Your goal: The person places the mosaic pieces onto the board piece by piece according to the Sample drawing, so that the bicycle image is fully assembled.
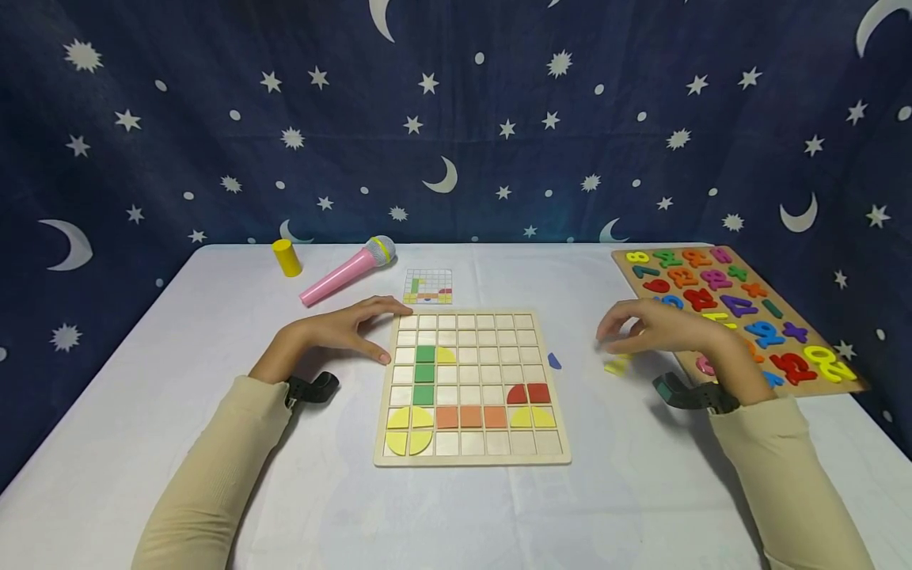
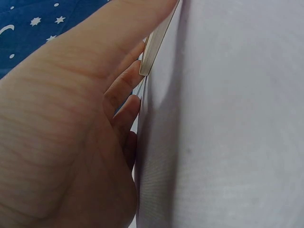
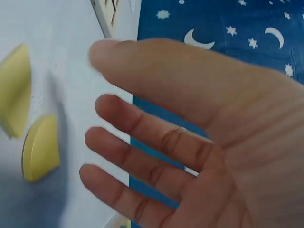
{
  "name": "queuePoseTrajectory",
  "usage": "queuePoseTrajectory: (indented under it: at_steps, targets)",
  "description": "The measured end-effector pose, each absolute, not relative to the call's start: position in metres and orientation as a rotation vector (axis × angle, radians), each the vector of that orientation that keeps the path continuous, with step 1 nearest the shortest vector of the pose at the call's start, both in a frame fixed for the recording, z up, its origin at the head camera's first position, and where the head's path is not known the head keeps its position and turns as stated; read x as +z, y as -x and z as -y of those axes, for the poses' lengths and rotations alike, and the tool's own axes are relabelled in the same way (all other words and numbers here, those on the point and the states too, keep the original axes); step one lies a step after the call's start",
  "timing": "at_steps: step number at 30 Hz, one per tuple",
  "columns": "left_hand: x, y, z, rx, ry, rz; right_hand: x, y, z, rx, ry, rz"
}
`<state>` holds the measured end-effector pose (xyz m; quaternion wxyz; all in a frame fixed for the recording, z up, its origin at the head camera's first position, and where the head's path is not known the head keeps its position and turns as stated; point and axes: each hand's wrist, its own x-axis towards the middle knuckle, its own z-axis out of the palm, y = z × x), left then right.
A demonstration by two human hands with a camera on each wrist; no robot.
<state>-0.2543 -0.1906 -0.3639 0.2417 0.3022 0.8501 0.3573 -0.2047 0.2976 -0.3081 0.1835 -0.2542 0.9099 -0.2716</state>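
A wooden grid board (image 1: 472,460) lies on the table between the hands. The left hand (image 1: 349,326) touches its upper left edge, thumb and fingers spread; the left wrist view shows fingertips at the board's corner (image 2: 144,69). On the grid are three green squares (image 1: 424,374), three orange squares (image 1: 470,417), yellow quarter circles (image 1: 420,442), and a red quarter circle (image 1: 516,394) beside a red square (image 1: 538,393). Above loose yellow quarter-circle pieces (image 1: 617,365) hovers the right hand (image 1: 659,326), fingers loosely bent and holding nothing. One such piece (image 3: 42,149) shows clearly in the right wrist view.
A small blue piece (image 1: 554,361) lies just right of the board. Behind the board is a pattern card (image 1: 428,286). Farther back left are a pink toy microphone (image 1: 342,277) and a yellow cylinder (image 1: 287,258). A number puzzle board (image 1: 819,386) lies at the right, partly behind the right arm.
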Motion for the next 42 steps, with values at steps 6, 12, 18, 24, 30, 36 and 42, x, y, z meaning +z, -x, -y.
queuePoseTrajectory:
  at_steps: [6,12,18,24,30,36,42]
  targets:
    - [-0.362,0.254,0.19,0.969,-0.822,-2.325,-0.312,0.207,-0.308,-0.746,0.64,-2.556]
    - [-0.361,0.254,0.19,0.962,-0.823,-2.329,-0.313,0.208,-0.311,-0.733,0.606,-2.494]
    - [-0.36,0.253,0.19,0.961,-0.83,-2.33,-0.315,0.208,-0.311,-0.73,0.586,-2.477]
    - [-0.361,0.254,0.19,0.957,-0.799,-2.332,-0.318,0.21,-0.309,-0.749,0.558,-2.473]
    - [-0.361,0.253,0.19,0.969,-0.809,-2.332,-0.321,0.213,-0.304,-0.723,0.644,-2.517]
    - [-0.362,0.253,0.191,0.969,-0.809,-2.331,-0.321,0.214,-0.297,-0.699,0.621,-2.536]
    - [-0.362,0.254,0.191,0.968,-0.815,-2.33,-0.324,0.213,-0.294,-0.692,0.643,-2.533]
